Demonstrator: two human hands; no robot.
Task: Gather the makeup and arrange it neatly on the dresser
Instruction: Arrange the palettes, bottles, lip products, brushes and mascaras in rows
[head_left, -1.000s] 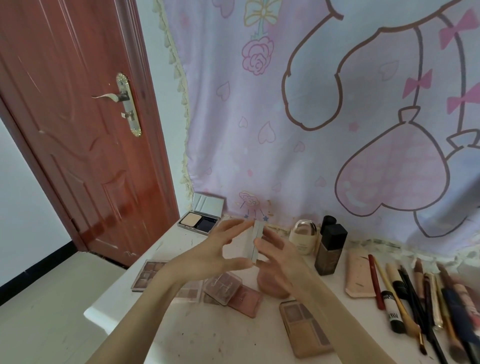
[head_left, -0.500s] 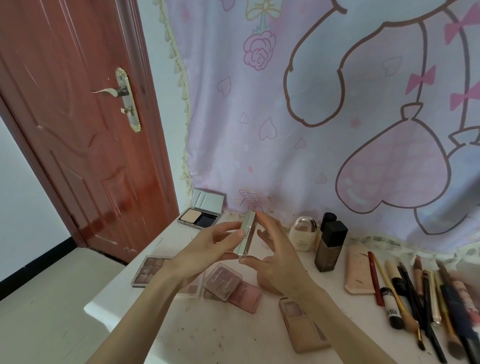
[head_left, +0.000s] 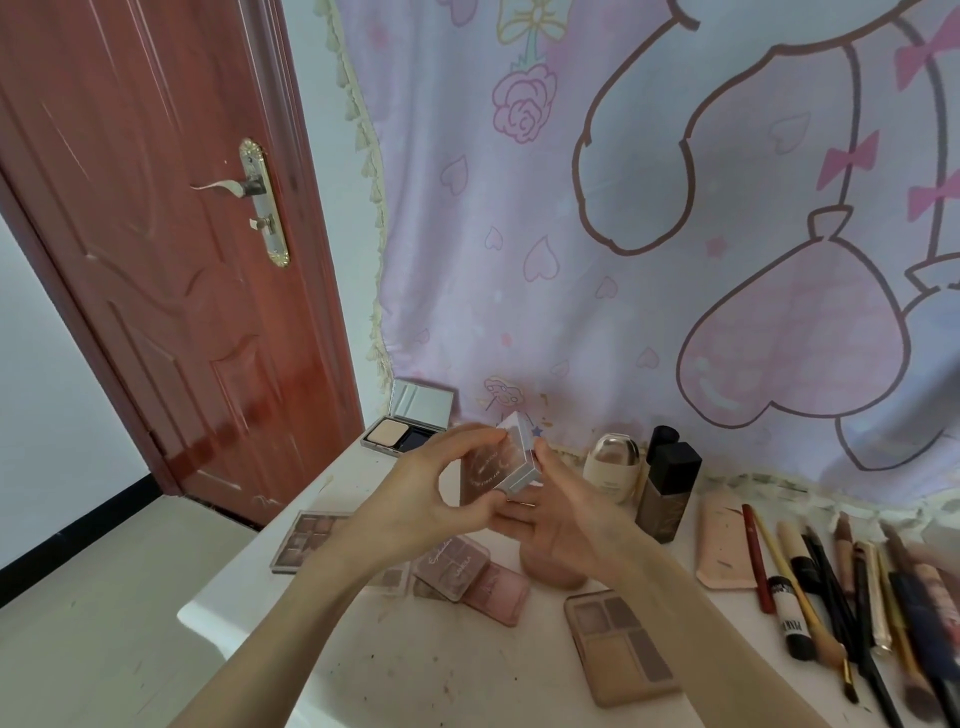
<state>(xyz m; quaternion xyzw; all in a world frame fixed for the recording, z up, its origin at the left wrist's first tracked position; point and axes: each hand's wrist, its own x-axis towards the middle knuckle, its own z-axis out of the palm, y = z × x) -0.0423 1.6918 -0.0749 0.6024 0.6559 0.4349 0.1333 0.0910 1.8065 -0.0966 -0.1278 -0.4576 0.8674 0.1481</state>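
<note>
Both forearms reach in from the bottom edge and meet above the middle of the bench (head_left: 426, 670). The left hand (head_left: 431, 499) curls its thumb and fingers around the left side of a small pink compact (head_left: 501, 465), tilted with its lettered lid toward the camera. The right hand (head_left: 566, 512) supports the compact from below and the right, fingers spread against its silvery edge. So both hands are grasping the compact, held clear of the surface.

The right hand covers most of a round peach item behind it, and the lettering on the lid is too small to read. Brushes and pencils (head_left: 852, 592) at the right run out of frame, blurred.

The white, scuffed bench carries an open powder case (head_left: 410, 426), several eyeshadow palettes (head_left: 621, 647) and a dark bottle (head_left: 667, 486). A pink cartoon cloth (head_left: 649, 234) hangs behind; a red-brown door (head_left: 156, 260) stands left.
</note>
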